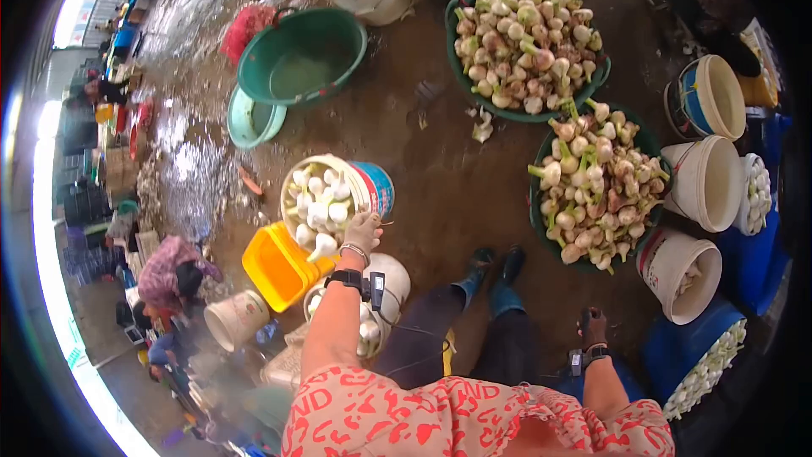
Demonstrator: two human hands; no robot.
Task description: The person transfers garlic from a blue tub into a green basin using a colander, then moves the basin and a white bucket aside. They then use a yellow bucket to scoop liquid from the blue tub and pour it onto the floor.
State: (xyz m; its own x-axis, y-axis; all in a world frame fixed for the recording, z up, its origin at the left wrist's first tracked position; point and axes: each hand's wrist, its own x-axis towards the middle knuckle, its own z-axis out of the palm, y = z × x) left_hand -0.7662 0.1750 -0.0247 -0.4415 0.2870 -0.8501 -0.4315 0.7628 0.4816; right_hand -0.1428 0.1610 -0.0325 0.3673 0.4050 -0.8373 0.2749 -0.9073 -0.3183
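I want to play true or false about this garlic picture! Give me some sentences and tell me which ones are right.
1. The left hand rests on the rim of a white bucket filled with peeled garlic. True.
2. The big green tub next to the red mesh bag is heaped with garlic. False: it holds no garlic, only a bare, wet-looking bottom.
3. A yellow crate sits beside the bucket near the left hand. True.
4. The right hand is holding a knife up high. False: it hangs low beside the knee, and no knife shows.
5. The two dark green basins ahead are piled with unpeeled garlic with stalks. True.
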